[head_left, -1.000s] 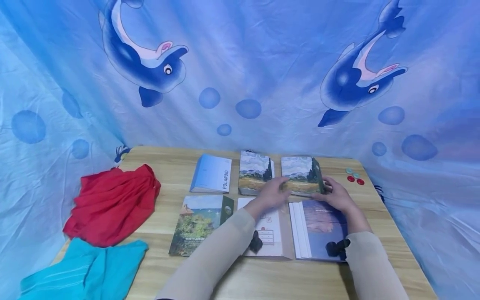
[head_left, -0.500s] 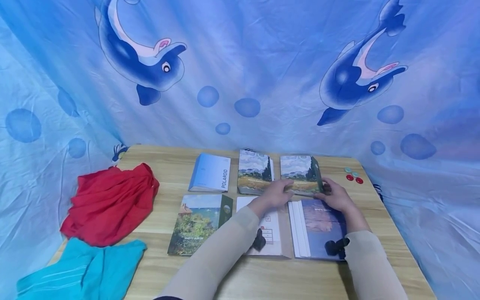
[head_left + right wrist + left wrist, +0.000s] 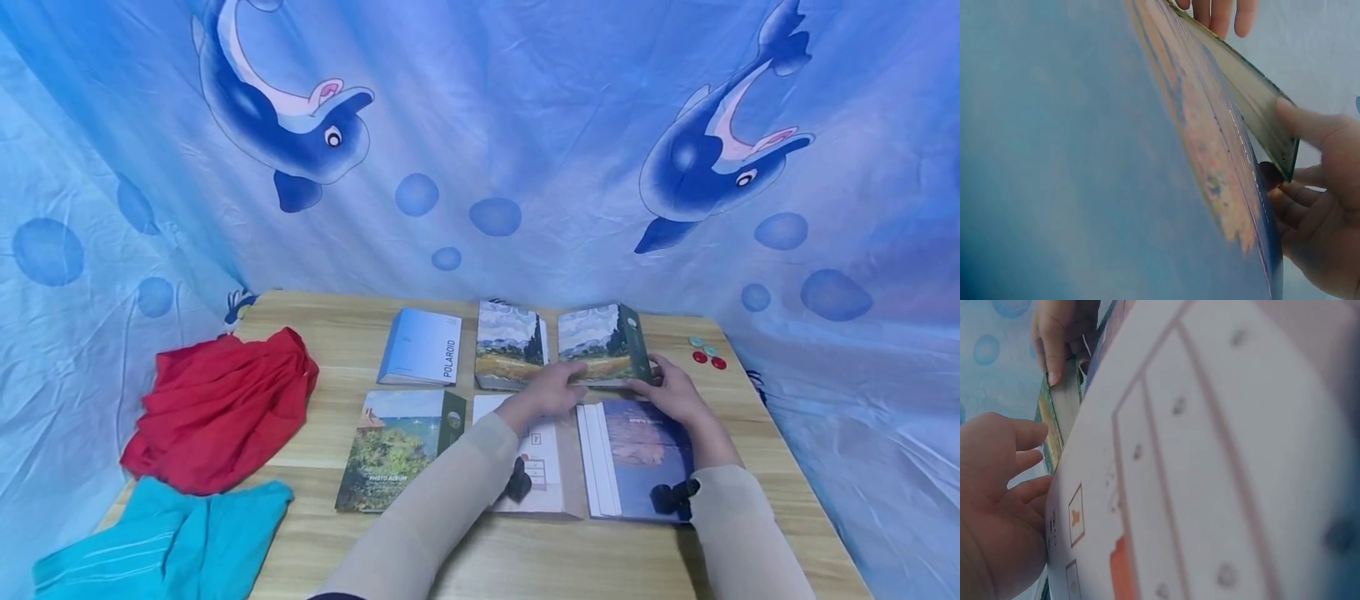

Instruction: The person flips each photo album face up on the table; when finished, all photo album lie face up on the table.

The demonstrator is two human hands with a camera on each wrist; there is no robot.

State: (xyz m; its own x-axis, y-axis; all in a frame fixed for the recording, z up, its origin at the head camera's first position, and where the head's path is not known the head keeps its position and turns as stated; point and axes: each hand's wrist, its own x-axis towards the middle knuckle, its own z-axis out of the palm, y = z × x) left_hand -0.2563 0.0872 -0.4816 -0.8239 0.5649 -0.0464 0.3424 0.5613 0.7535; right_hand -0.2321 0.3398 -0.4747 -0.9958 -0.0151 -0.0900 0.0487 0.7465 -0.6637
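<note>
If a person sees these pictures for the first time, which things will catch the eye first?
First the dolphin curtain behind the table. Then the red cloth at the table's left, with a teal cloth nearer. In the middle, the left hand and right hand hold a painted album, tilted up at the back right.

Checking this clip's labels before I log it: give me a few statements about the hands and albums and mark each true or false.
1. Both hands hold the wheat-field album at the back right. True.
2. The left hand grips the red cloth. False: the cloth lies apart at the table's left.
3. The POLAROID album sits in the back row. True.
4. The right hand rests on the buttons. False: they lie untouched beside it.
</note>
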